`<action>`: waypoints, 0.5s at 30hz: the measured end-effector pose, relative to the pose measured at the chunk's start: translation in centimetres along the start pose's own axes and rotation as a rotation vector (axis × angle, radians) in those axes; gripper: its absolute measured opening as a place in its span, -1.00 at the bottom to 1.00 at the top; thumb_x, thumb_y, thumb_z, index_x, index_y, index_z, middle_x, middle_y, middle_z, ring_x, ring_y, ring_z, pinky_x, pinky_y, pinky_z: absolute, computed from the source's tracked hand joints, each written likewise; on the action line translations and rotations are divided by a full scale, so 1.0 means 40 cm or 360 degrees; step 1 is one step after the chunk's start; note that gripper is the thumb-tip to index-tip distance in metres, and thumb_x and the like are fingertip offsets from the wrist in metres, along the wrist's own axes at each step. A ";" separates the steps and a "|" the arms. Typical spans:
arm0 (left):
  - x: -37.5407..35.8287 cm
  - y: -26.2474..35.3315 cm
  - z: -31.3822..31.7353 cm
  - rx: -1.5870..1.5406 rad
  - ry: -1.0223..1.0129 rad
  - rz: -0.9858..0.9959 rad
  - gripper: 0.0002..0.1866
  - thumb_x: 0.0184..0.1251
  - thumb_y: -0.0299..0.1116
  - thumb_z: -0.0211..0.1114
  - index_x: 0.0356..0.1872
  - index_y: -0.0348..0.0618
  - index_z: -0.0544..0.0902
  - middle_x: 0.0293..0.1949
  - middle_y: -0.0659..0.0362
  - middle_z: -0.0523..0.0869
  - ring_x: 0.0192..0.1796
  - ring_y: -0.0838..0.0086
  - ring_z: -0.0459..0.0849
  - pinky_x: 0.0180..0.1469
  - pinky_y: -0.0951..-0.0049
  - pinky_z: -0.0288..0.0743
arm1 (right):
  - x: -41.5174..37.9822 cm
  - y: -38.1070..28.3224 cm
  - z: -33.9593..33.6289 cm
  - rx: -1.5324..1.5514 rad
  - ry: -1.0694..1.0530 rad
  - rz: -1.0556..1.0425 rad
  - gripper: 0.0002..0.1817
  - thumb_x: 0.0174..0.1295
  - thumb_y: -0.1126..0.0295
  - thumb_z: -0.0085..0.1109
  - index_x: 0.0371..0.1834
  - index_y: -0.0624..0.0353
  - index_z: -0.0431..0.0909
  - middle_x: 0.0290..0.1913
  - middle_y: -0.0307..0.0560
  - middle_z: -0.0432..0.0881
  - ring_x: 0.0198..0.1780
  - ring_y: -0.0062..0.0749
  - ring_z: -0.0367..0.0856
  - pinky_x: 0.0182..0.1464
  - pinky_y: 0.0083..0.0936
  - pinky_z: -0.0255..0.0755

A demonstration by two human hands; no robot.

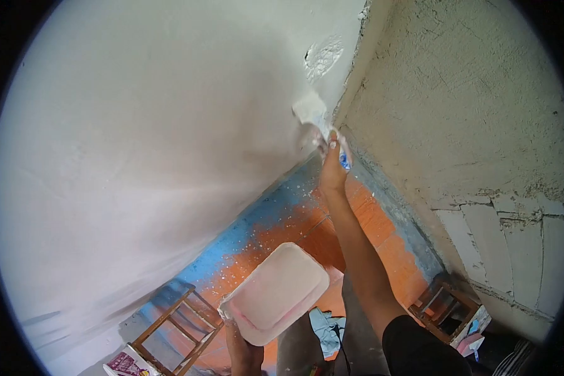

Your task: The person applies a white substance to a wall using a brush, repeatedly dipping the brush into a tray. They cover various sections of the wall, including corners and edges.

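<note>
My right hand (334, 164) is raised to the corner and wrapped round the handle of a paintbrush (310, 109). The handle has a blue end, and white covers the wide head, which lies against the white wall (169, 119). Just above the brush, a rough, glossy white patch (324, 57) stands out on the wall. Low in front of me, my left hand (244, 351) grips the near left end of a rectangular whitish tub (252, 335), held tilted. Pale pinkish-white paint (282, 282) lies in the tub. The left fingers are mostly hidden beneath it.
On the right rises a rough, unpainted plaster wall (457, 106). The orange and blue floor (313, 235) is spattered white. A wooden stool or ladder (175, 326) stands lower left beside a printed bucket (128, 365). Another wooden stool (442, 310) stands lower right. A light-blue cloth (326, 329) is near my legs.
</note>
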State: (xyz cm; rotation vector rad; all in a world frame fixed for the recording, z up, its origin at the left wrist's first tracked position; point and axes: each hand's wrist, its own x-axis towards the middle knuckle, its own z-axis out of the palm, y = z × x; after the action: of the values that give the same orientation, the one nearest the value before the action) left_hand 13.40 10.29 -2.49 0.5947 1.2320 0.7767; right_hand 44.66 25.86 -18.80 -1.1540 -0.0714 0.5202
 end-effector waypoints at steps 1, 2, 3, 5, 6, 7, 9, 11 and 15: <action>0.000 0.000 0.000 -0.0022 0.0031 -0.0008 -0.46 0.62 -0.06 -0.16 0.37 -0.28 0.28 0.26 0.03 0.45 0.29 0.31 0.45 0.32 0.24 0.37 | 0.013 0.061 -0.028 -0.0026 -0.0009 0.0057 -0.68 0.45 0.27 0.05 0.01 0.34 0.59 -0.13 -0.17 0.65 -0.12 -0.59 0.57 -0.06 -0.58 0.46; 0.000 -0.003 -0.005 -0.0060 0.0047 -0.0023 -0.46 0.62 -0.06 -0.15 0.37 -0.27 0.28 0.26 0.03 0.46 0.29 0.31 0.45 0.32 0.24 0.37 | 0.029 0.116 -0.062 -0.0052 -0.0015 0.0116 -0.68 0.44 0.27 0.06 0.01 0.34 0.59 -0.14 -0.17 0.65 -0.12 -0.58 0.58 -0.06 -0.60 0.46; 0.000 -0.006 -0.012 -0.0096 0.0062 -0.0035 -0.46 0.61 -0.06 -0.14 0.37 -0.27 0.29 0.26 0.04 0.46 0.30 0.31 0.45 0.32 0.24 0.37 | 0.045 0.165 -0.094 -0.0075 -0.0022 0.0174 -0.67 0.44 0.27 0.06 0.02 0.34 0.58 -0.15 -0.17 0.65 -0.13 -0.57 0.58 -0.06 -0.61 0.45; -0.003 -0.002 -0.016 0.0111 0.0062 0.0035 -0.46 0.61 -0.05 -0.13 0.37 -0.25 0.29 0.26 0.05 0.46 0.30 0.30 0.45 0.33 0.23 0.36 | 0.094 0.263 -0.154 -0.0215 -0.0086 0.0252 -0.68 0.44 0.28 0.05 0.02 0.33 0.59 -0.20 -0.16 0.66 -0.16 -0.57 0.59 -0.07 -0.64 0.44; -0.008 0.003 -0.011 0.0356 0.0049 0.0108 -0.46 0.60 -0.05 -0.12 0.37 -0.24 0.29 0.27 0.05 0.45 0.30 0.29 0.45 0.34 0.22 0.35 | 0.108 0.284 -0.167 -0.0287 -0.0114 0.0290 -0.68 0.44 0.28 0.05 0.03 0.33 0.59 -0.22 -0.16 0.66 -0.18 -0.56 0.59 -0.07 -0.65 0.44; -0.010 0.009 -0.011 0.0370 0.0048 0.0122 -0.46 0.60 -0.05 -0.12 0.37 -0.24 0.29 0.27 0.06 0.46 0.31 0.29 0.45 0.34 0.21 0.35 | 0.100 0.249 -0.143 -0.0306 -0.0124 0.0276 -0.67 0.44 0.27 0.06 0.05 0.32 0.57 -0.16 -0.15 0.66 -0.16 -0.53 0.62 -0.07 -0.62 0.47; -0.017 0.016 -0.011 0.0167 0.0063 0.0081 -0.46 0.59 -0.05 -0.11 0.37 -0.24 0.31 0.27 0.06 0.46 0.30 0.28 0.46 0.34 0.20 0.35 | 0.073 0.149 -0.095 -0.0367 -0.0152 0.0256 -0.64 0.44 0.24 0.08 0.10 0.31 0.54 -0.06 -0.13 0.66 -0.11 -0.46 0.67 -0.05 -0.55 0.52; -0.013 0.019 -0.013 -0.0054 0.0024 0.0016 -0.42 0.57 0.00 -0.09 0.38 -0.22 0.28 0.30 0.05 0.44 0.33 0.25 0.43 0.37 0.18 0.32 | 0.032 0.021 -0.031 -0.0283 -0.0039 0.0260 -0.63 0.44 0.25 0.09 0.14 0.31 0.54 -0.02 -0.13 0.66 -0.09 -0.46 0.66 -0.01 -0.53 0.51; 0.007 0.017 -0.036 0.0040 -0.0049 -0.0042 -0.34 0.55 0.10 -0.08 0.41 -0.21 0.22 0.36 0.03 0.38 0.39 0.21 0.37 0.42 0.15 0.26 | -0.040 -0.238 0.056 -0.0048 -0.0292 -0.0012 -0.55 0.46 0.20 0.05 0.26 0.30 0.47 0.07 -0.10 0.64 0.00 -0.43 0.63 0.08 -0.48 0.47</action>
State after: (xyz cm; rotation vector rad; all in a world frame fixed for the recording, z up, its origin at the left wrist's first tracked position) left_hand 11.91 10.90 -2.48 0.6081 1.2207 0.7286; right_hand 45.93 24.23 -9.10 -1.1327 -0.2426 0.6195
